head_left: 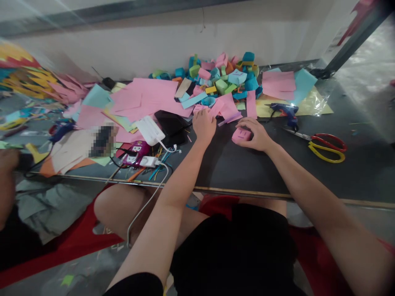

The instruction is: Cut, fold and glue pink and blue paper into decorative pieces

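Observation:
My right hand (256, 133) is closed around a small folded pink paper block (242, 135) with dark marks on it, resting on or just above the dark tabletop. My left hand (204, 126) has its fingers curled at the edge of the paper heap, pressed on a pink paper piece (201, 107). Its fingertips are partly hidden. Behind it lie a loose pink sheet (227, 107) and a heap of small folded paper shapes (221, 85) in blue, green, pink and yellow.
Scissors (327, 146) with red and yellow handles and a blue glue gun (285, 112) lie at right. On the left are pink sheets (154, 95), a white adapter (150, 129), a purple power strip (138, 152) with cords, and another person's hand (8, 164).

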Available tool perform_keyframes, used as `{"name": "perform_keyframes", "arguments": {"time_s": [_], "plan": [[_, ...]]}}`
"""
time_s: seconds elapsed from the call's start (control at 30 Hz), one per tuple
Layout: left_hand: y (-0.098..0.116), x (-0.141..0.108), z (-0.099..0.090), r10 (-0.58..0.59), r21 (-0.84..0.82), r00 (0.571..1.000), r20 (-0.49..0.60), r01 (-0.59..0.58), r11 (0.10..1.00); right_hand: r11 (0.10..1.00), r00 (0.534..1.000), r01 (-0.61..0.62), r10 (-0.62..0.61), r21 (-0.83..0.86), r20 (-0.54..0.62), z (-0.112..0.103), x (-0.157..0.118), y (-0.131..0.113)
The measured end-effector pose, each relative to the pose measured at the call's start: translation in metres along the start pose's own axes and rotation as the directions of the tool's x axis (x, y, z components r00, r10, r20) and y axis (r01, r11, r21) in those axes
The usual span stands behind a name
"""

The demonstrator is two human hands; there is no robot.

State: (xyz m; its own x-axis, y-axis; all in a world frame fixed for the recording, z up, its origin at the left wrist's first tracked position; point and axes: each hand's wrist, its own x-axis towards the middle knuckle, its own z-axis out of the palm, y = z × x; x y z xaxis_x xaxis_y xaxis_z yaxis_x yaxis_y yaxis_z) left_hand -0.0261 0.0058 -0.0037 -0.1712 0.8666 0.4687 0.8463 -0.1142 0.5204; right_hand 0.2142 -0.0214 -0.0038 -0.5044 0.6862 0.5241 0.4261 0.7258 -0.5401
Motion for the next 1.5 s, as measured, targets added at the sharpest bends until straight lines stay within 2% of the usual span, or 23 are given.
{"name": "perform_keyframes", "arguments": {"time_s": [0.17, 0.3, 0.37, 0.43, 0.57, 0.63, 0.73, 0.8, 0.87, 0.93, 1.03, 1.1, 1.17, 1.27, 1.4, 1.5], "plan": [[-0.005, 0.007, -0.010, -0.053, -0.022, 0.997, -0.060, 0.052, 0.998, 1.000, 1.000, -0.010, 0.010, -0.017, -0.001, 0.000, 0.000, 0.000], [-0.013, 0.012, -0.017, -0.159, 0.033, 0.980, -0.117, 0.164, 0.986, 1.000, 1.000, -0.009, 0.009, -0.015, -0.006, -0.001, -0.001, -0.002], [-0.017, 0.013, -0.018, -0.198, 0.092, 0.974, -0.106, 0.208, 0.974, 1.000, 1.000, -0.019, 0.019, -0.013, -0.005, -0.001, -0.001, -0.002], [-0.021, 0.012, -0.015, -0.209, 0.138, 0.977, -0.049, 0.214, 0.967, 1.000, 1.000, -0.019, 0.019, -0.006, -0.007, -0.001, -0.001, -0.002], [-0.021, 0.012, -0.010, -0.146, 0.128, 0.988, 0.045, 0.140, 0.982, 1.000, 1.000, -0.006, 0.006, 0.013, -0.016, -0.002, -0.002, -0.001], [-0.021, 0.015, -0.012, -0.140, 0.116, 0.990, 0.031, 0.136, 0.984, 1.000, 1.000, -0.002, 0.003, 0.024, -0.026, -0.002, -0.001, -0.001], [-0.026, 0.030, -0.019, -0.220, 0.140, 0.974, -0.046, 0.225, 0.964, 0.999, 0.999, -0.010, 0.012, 0.041, -0.044, -0.001, -0.001, 0.000], [-0.032, 0.046, -0.023, -0.273, 0.189, 0.961, -0.053, 0.278, 0.942, 0.999, 0.999, -0.014, 0.016, 0.051, -0.046, -0.001, 0.000, 0.002], [-0.039, 0.063, -0.024, -0.258, 0.230, 0.966, 0.010, 0.248, 0.941, 0.998, 0.999, -0.009, 0.011, 0.055, -0.042, 0.000, 0.001, 0.003], [-0.044, 0.079, -0.022, -0.224, 0.271, 0.967, 0.123, 0.184, 0.945, 0.999, 0.999, -0.002, 0.004, 0.052, -0.036, 0.001, 0.000, 0.002], [-0.050, 0.092, -0.021, -0.275, 0.336, 0.924, 0.265, 0.179, 0.925, 0.999, 1.000, 0.014, -0.014, 0.040, -0.004, 0.000, -0.001, -0.001], [-0.053, 0.095, -0.023, -0.265, 0.345, 0.918, 0.294, 0.157, 0.925, 0.999, 0.999, 0.025, -0.026, 0.024, 0.034, -0.001, -0.001, -0.005], [-0.057, 0.096, -0.027, -0.236, 0.322, 0.931, 0.280, 0.140, 0.936, 1.000, 0.997, 0.024, -0.023, -0.011, 0.067, 0.000, -0.001, -0.007], [-0.059, 0.096, -0.032, -0.222, 0.212, 0.958, 0.184, 0.182, 0.960, 0.996, 0.998, -0.009, 0.015, -0.093, 0.069, 0.003, 0.001, -0.006], [-0.056, 0.092, -0.028, -0.128, -0.048, 0.985, 0.115, 0.134, 0.990, 0.983, 0.997, -0.081, 0.077, -0.164, -0.031, 0.007, 0.001, 0.001], [-0.055, 0.089, -0.020, -0.129, -0.074, 0.989, 0.067, 0.134, 0.988, 0.976, 0.986, -0.124, 0.101, -0.179, -0.131, 0.007, 0.000, 0.006]]}}
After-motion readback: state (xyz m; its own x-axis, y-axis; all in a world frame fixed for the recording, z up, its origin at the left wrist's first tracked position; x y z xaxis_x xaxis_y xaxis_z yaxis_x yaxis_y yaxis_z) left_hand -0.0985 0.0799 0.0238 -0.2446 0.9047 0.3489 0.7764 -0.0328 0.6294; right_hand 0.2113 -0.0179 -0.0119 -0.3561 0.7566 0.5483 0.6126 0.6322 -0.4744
